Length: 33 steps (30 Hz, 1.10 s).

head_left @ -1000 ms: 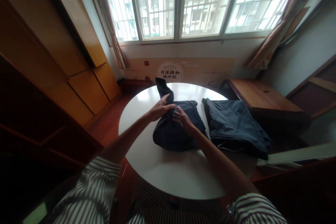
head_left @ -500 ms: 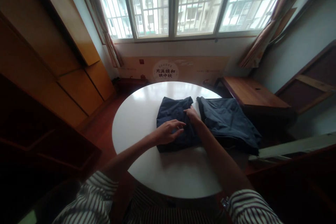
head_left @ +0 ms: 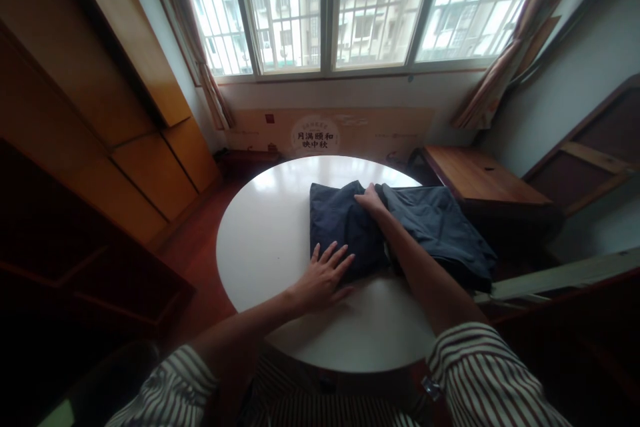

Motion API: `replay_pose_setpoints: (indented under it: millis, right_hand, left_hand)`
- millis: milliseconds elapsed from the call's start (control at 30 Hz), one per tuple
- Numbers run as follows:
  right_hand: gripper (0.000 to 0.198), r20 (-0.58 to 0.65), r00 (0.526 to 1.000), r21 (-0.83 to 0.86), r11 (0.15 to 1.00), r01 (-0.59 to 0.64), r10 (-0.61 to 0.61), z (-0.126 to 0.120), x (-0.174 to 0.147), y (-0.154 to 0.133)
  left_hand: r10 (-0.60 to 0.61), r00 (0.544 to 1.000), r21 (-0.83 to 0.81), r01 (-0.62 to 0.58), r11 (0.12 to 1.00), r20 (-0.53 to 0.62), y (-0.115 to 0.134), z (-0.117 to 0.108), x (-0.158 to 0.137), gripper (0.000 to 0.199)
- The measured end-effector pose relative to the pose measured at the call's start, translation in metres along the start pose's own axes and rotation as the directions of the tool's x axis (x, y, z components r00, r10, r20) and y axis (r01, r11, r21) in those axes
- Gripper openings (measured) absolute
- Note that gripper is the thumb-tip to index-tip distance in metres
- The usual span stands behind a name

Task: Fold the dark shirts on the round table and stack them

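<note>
Head: L hand [head_left: 323, 278] at cloth [head_left: 335, 217] nr edge, tbl [head_left: 263, 230] room L.

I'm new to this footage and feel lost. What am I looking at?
There is no machine: these are a person's own bare hands, seen by a camera worn on the head, looking forward and down. On the round white table lie a folded navy cloth and, to its right, a greyish cloth. The left hand spreads its fingers on the navy cloth's near edge; the right hand is at its far right edge, its grip hard to make out.
</note>
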State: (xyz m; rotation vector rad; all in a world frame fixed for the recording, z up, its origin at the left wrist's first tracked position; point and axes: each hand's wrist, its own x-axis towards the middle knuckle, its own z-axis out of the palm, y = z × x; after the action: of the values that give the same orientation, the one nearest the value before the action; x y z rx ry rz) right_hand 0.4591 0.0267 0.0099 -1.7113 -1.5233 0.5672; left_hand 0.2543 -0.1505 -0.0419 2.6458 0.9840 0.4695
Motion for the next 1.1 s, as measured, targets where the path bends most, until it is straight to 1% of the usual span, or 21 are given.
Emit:
replay_pose_setpoints:
  millis: [67, 133, 167, 200, 233, 267, 300, 333, 367, 400, 500, 567, 633, 700, 767, 800, 867, 933, 967, 1033, 1100]
  right_hand:
    - [0.074, 0.025, 1.0, -0.091, 0.996, 0.011, -0.009, -0.004, -0.017, 0.001]
    - [0.076, 0.1, 0.993, -0.253, 0.963, 0.087, -0.064, -0.006, -0.041, 0.005]
    - [0.075, 0.158, 0.983, -0.353, 0.924, 0.149, -0.098, -0.007, -0.056, 0.009]
    - [0.074, 0.223, 0.966, -0.444, 0.869, 0.22, -0.131, -0.008, -0.072, 0.013]
    - [0.072, 0.282, 0.946, -0.509, 0.811, 0.289, -0.16, -0.008, -0.09, 0.018]
    - [0.07, 0.329, 0.925, -0.542, 0.764, 0.35, -0.191, -0.01, -0.107, 0.024]
    - [0.067, 0.364, 0.905, -0.556, 0.727, 0.402, -0.222, -0.012, -0.124, 0.029]
    - [0.064, 0.389, 0.886, -0.56, 0.698, 0.446, -0.254, -0.014, -0.14, 0.034]
    - [0.063, 0.41, 0.867, -0.559, 0.674, 0.483, -0.282, -0.018, -0.153, 0.039]
    - [0.065, 0.432, 0.848, -0.556, 0.649, 0.519, -0.307, -0.022, -0.164, 0.043]
    - [0.08, 0.47, 0.8, -0.57, 0.565, 0.597, -0.373, -0.035, -0.18, 0.052]
    - [0.085, 0.463, 0.789, -0.599, 0.514, 0.614, -0.403, -0.04, -0.179, 0.056]
    - [0.08, 0.434, 0.799, -0.645, 0.476, 0.599, -0.418, -0.041, -0.175, 0.058]
    - [0.072, 0.416, 0.801, -0.678, 0.439, 0.589, -0.431, -0.038, -0.172, 0.058]
    - [0.062, 0.415, 0.789, -0.69, 0.409, 0.597, -0.453, -0.033, -0.171, 0.056]
    - [0.057, 0.415, 0.783, -0.69, 0.4, 0.603, -0.464, -0.031, -0.172, 0.055]
    - [0.05, 0.407, 0.774, -0.687, 0.396, 0.609, -0.485, -0.026, -0.174, 0.053]
    - [0.045, 0.397, 0.77, -0.679, 0.405, 0.612, -0.499, -0.023, -0.176, 0.052]
    - [0.043, 0.396, 0.767, -0.673, 0.409, 0.616, -0.504, -0.022, -0.176, 0.052]
    - [0.039, 0.398, 0.756, -0.657, 0.415, 0.63, -0.519, -0.022, -0.177, 0.053]
    - [0.036, 0.397, 0.737, -0.64, 0.411, 0.649, -0.547, -0.023, -0.179, 0.053]
  left_hand:
    - [-0.009, 0.999, -0.058, 0.007, 0.998, -0.046, -0.004, -0.004, 0.002, 0.062]
    - [-0.067, 0.986, -0.148, 0.044, 0.988, -0.154, -0.016, -0.015, 0.007, 0.048]
    - [-0.13, 0.968, -0.196, 0.087, 0.977, -0.216, -0.026, -0.022, 0.012, 0.042]
    - [-0.227, 0.938, -0.253, 0.16, 0.954, -0.263, -0.038, -0.029, 0.019, 0.038]
    - [-0.345, 0.895, -0.312, 0.254, 0.916, -0.284, -0.051, -0.037, 0.027, 0.035]
    - [-0.464, 0.841, -0.364, 0.355, 0.861, -0.278, -0.065, -0.044, 0.036, 0.034]
    - [-0.569, 0.784, -0.405, 0.449, 0.796, -0.249, -0.079, -0.05, 0.045, 0.035]
    - [-0.643, 0.736, -0.427, 0.523, 0.738, -0.212, -0.091, -0.054, 0.054, 0.039]
    - [-0.694, 0.701, -0.444, 0.576, 0.686, -0.164, -0.101, -0.057, 0.061, 0.046]
    - [-0.722, 0.684, -0.463, 0.609, 0.644, -0.105, -0.108, -0.058, 0.066, 0.055]
    - [-0.722, 0.684, -0.564, 0.64, 0.521, 0.109, -0.118, -0.052, 0.071, 0.086]
    - [-0.697, 0.697, -0.636, 0.617, 0.464, 0.169, -0.118, -0.046, 0.068, 0.096]
    - [-0.68, 0.713, -0.693, 0.578, 0.431, 0.172, -0.118, -0.042, 0.063, 0.091]
    - [-0.651, 0.731, -0.752, 0.544, 0.373, 0.206, -0.119, -0.042, 0.059, 0.081]
    - [-0.625, 0.748, -0.803, 0.506, 0.316, 0.225, -0.119, -0.043, 0.055, 0.077]
    - [-0.629, 0.747, -0.816, 0.492, 0.304, 0.216, -0.118, -0.044, 0.052, 0.079]
    - [-0.664, 0.724, -0.801, 0.504, 0.323, 0.188, -0.112, -0.046, 0.044, 0.088]
    - [-0.686, 0.703, -0.737, 0.563, 0.374, 0.188, -0.102, -0.047, 0.035, 0.103]
    - [-0.68, 0.706, -0.701, 0.587, 0.405, 0.198, -0.097, -0.046, 0.03, 0.111]
    - [-0.645, 0.735, -0.659, 0.593, 0.463, 0.208, -0.087, -0.046, 0.022, 0.122]
    - [-0.613, 0.765, -0.668, 0.563, 0.486, 0.198, -0.082, -0.045, 0.015, 0.125]
